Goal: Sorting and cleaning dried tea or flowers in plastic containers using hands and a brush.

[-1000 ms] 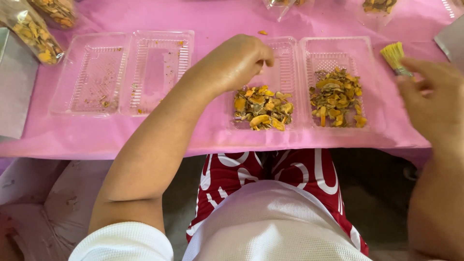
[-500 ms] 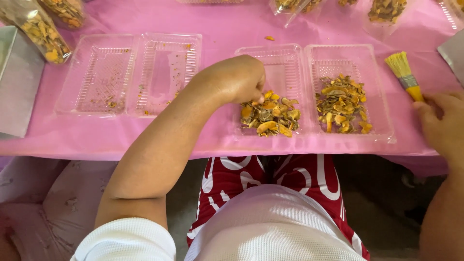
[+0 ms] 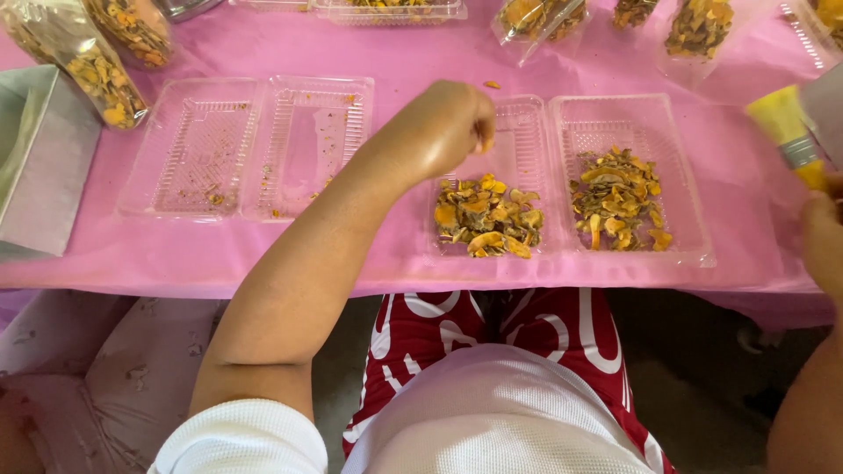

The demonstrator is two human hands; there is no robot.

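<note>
Left hand [image 3: 443,127] is curled shut above the open clear clamshell tray [image 3: 685,233] near the table's front edge; whether a piece is pinched cannot be told. Dried yellow-orange pieces [image 3: 487,218] are heaped in both tray halves. Right hand [image 3: 824,237] is clamped on a yellow brush [image 3: 786,132] at the right edge; clear filled bags [image 3: 83,66] are lined along the back.

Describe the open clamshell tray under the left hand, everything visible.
The clear plastic clamshell tray lies open and flat on the pink tablecloth, two ribbed halves hinged side by side. Each half holds a pile of dried orange-yellow pieces toward the near edge. The left hand, loosely fisted, hovers over its left half; contact cannot be told.
</note>
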